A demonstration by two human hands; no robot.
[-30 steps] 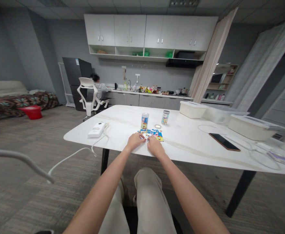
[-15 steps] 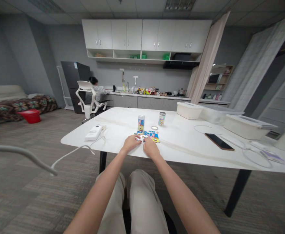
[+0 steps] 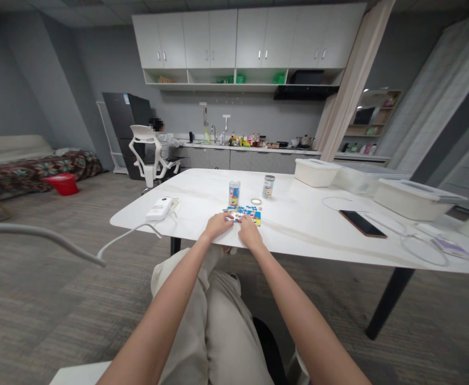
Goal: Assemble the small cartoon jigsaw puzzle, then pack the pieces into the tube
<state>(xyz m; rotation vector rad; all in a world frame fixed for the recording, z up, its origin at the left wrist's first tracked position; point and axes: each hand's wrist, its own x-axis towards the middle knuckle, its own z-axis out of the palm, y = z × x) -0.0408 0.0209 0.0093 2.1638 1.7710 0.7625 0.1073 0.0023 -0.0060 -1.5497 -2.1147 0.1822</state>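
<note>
Forearms (image 3: 174,302) extended, angled together; left hand (image 3: 218,225) and right hand (image 3: 250,232) at near-left side of puzzle (image 3: 256,217) on table (image 3: 318,227); fingers bent; whether gripping, cannot tell

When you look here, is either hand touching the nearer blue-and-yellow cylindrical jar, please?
No, the jar stands upright beyond the small blue puzzle pieces, apart from both the left hand and the right hand.
</note>
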